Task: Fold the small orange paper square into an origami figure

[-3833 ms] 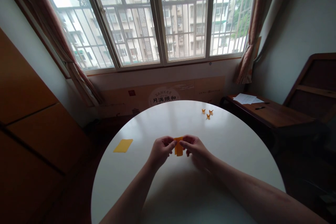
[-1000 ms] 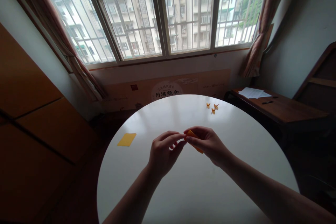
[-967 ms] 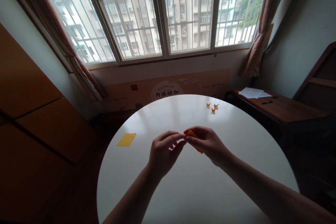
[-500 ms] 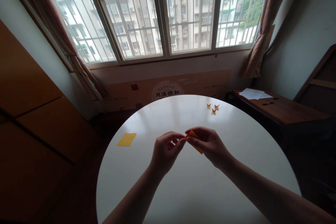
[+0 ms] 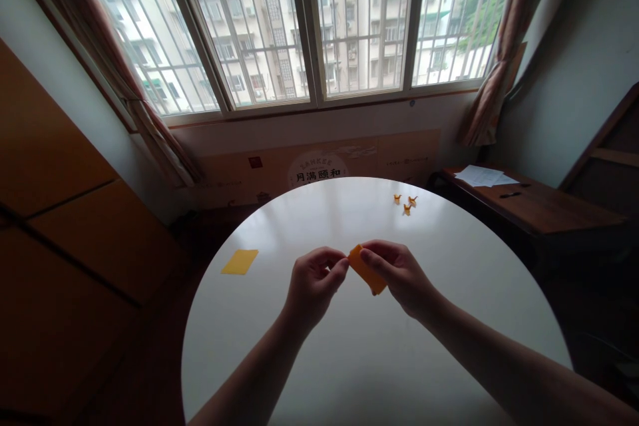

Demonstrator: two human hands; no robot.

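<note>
A folded piece of orange paper is held up over the middle of the white round table. My right hand is closed on its right side, with the thumb lying across the near face. At the paper's upper left edge, the thumb and fingertips of my left hand pinch its corner. Parts of the paper are hidden behind the right thumb and fingers. To the left on the table lies a flat yellow paper stack or sheet; I cannot tell how many sheets.
Three small folded orange paper figures stand near the table's far right edge. Beyond it, a brown wooden side table carries white papers and a small dark object. A barred window and a printed cardboard panel are behind the table.
The orange paper has turned so that more of its broad face shows towards me. My right thumb has shifted up along it. My left hand keeps its pinch at the left corner.
</note>
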